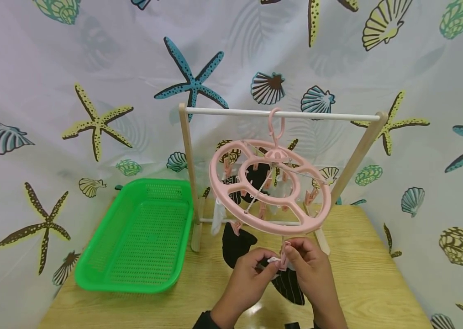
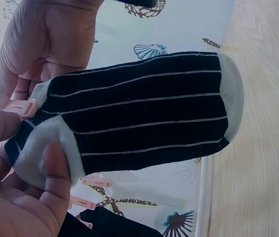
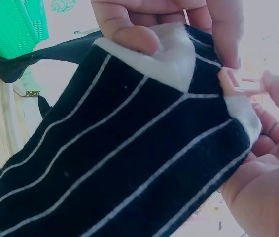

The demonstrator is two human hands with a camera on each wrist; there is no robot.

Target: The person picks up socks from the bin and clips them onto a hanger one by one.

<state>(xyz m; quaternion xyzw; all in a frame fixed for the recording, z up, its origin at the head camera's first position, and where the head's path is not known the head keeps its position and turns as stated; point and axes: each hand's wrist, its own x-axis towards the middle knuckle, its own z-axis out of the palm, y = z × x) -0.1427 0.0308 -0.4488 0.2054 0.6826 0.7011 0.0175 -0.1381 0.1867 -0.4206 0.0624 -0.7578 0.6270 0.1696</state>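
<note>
A black sock with thin white stripes and white heel and toe [image 2: 139, 113] [image 3: 120, 163] hangs below the front rim of a round pink clip hanger [image 1: 270, 187]. In the head view the sock [image 1: 291, 285] drops between both hands. My left hand [image 1: 270, 262] [image 2: 28, 143] pinches the sock's white end, thumb on top. My right hand [image 1: 293, 251] [image 3: 267, 98] pinches the pink clip [image 1: 284, 258] [image 3: 240, 81] [image 2: 21, 107] at the sock's edge. Whether the clip bites the sock I cannot tell.
The hanger hooks on a wooden rack with a white rail [image 1: 281, 113] on a wooden table [image 1: 371, 274]. A green mesh basket [image 1: 141, 237] sits left of the rack. Other socks, black [image 1: 235, 242] and white [image 1: 217, 219], hang from clips. A seashell curtain [image 1: 50, 91] backs everything.
</note>
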